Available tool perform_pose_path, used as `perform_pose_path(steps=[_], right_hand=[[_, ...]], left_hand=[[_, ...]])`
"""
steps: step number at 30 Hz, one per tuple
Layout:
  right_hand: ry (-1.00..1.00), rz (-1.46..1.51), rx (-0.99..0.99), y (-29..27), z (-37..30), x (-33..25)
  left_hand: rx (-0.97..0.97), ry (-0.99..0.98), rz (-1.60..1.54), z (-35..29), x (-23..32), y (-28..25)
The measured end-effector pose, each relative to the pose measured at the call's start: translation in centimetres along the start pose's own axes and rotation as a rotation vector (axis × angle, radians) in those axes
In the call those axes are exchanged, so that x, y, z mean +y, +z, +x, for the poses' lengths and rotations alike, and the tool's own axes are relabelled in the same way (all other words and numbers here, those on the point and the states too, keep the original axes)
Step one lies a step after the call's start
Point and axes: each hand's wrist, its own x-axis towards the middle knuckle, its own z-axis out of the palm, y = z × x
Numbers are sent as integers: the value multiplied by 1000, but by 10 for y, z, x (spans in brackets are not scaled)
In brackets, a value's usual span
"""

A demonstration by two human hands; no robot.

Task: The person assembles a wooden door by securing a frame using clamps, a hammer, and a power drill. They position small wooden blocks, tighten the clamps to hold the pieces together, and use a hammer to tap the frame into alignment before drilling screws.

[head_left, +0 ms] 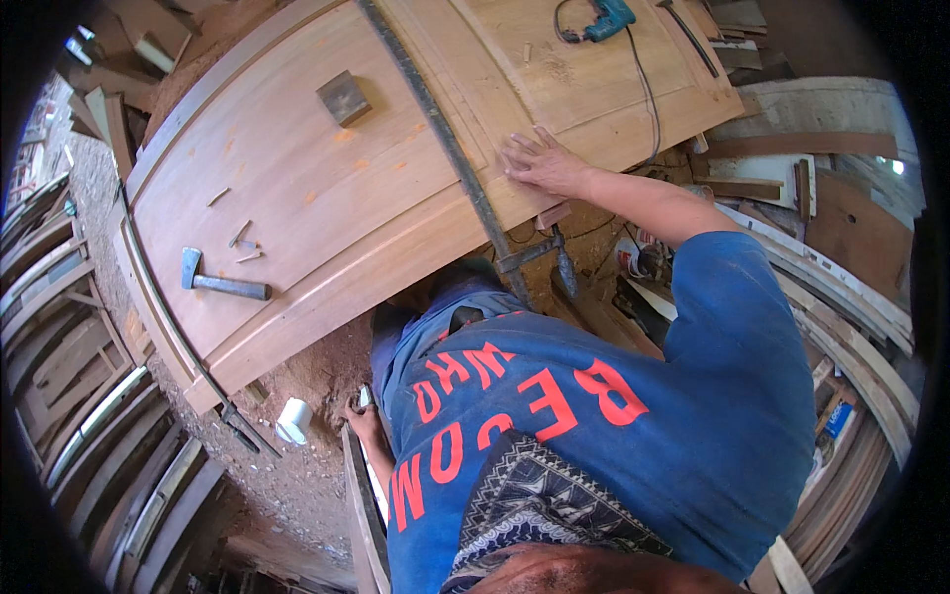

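A large wooden door panel point(327, 188) lies flat in front of me. My right hand point(542, 164) rests palm down on it with fingers spread, just right of a long metal bar clamp point(435, 114). The clamp's screw end hangs over the near edge. My left hand point(367, 428) is low beside my body, off the panel, with its fingers bent. A small pale thing shows at its fingertips, too small to name. On the panel lie a hammer point(230, 285), a square wooden block point(343, 98), several wood slivers and a teal power drill point(606, 20) with its cord.
A second bar clamp point(178, 332) crosses the panel's left end. A white cup point(294, 421) is on the dirt ground near my left hand. Curved timber pieces point(119, 485) are stacked at left, and more boards point(841, 337) at right. A dark bar point(690, 38) lies at the far right.
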Motion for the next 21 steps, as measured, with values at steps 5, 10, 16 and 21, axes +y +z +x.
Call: perform_pose_path(steps=[5,10,16,21], right_hand=[[86,106,-136,-37,3,6],[242,270,-33,-17,6,-13],[432,320,-49,-11,1,-33],[530,407,-58,-22,0,-49]], left_hand=[[34,26,-71,-4,-31,13],[48,96,11,12,-128,26],[-50,-3,81,30,-116,19],[-25,133,156,36,-47,4]])
